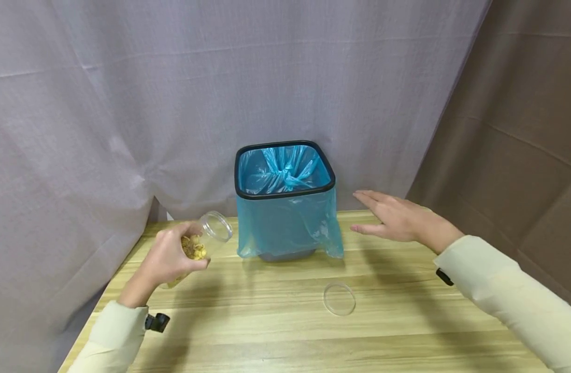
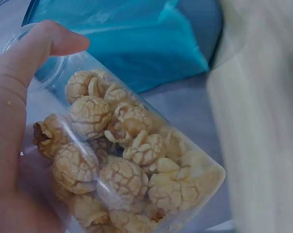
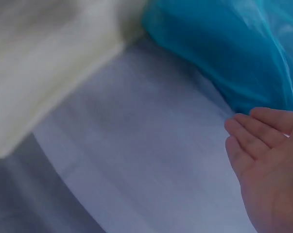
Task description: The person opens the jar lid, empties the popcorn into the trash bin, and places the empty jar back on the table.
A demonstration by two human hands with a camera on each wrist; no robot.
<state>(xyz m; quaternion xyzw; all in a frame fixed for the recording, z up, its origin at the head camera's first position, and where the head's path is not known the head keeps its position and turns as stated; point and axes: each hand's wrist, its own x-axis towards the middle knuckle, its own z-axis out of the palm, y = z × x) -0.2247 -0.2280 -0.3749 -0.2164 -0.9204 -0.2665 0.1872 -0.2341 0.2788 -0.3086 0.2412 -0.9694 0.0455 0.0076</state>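
My left hand (image 1: 166,254) grips a clear plastic jar (image 1: 216,226) partly filled with yellowish-brown popcorn (image 2: 122,179). The jar is tilted, its uncovered mouth facing the trash bin (image 1: 285,197). In the left wrist view the thumb lies over the upper part of the jar, and the round popcorn pieces show through its wall. My right hand (image 1: 395,216) is held to the right of the bin with fingers straight, holding nothing. The bin stands upright, lined with a blue bag (image 1: 290,223) whose edge hangs outside beneath a black rim.
A clear round lid (image 1: 339,299) lies on the wood-grain table (image 1: 267,336), in front of the bin and a little to its right. A grey curtain (image 1: 197,93) hangs right behind the bin. Brown cloth (image 1: 514,129) hangs at the right.
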